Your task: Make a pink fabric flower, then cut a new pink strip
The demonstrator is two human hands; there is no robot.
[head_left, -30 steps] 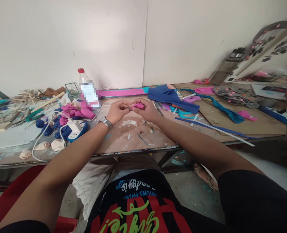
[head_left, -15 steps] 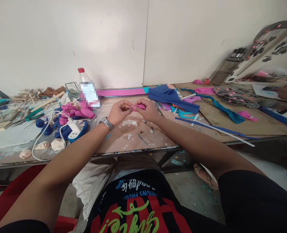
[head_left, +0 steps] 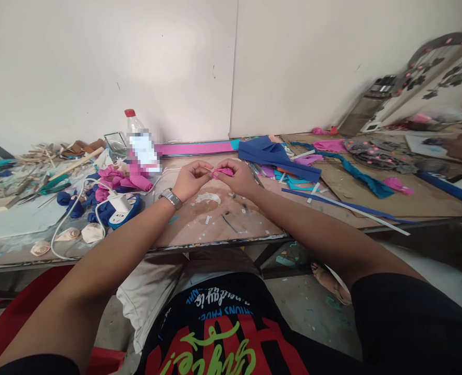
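Note:
My left hand, with a metal watch on its wrist, is closed in a pinch at the left end of a small piece of pink fabric. From the other side my right hand grips the same crumpled piece between thumb and fingers. Both hands meet just above the worktable, their fingertips almost touching. Part of the fabric is hidden by the right fingers. Left of my hands lie rolled pink fabric flowers and dark blue ones.
A white-corded power strip and cream rosettes lie at left, near a red-capped bottle. Blue folded fabric, thin strips and cardboard are at right. Another person's hand shows at the far right.
My fingers have shifted slightly around the pink fabric; both hands keep their place. Little else differs.

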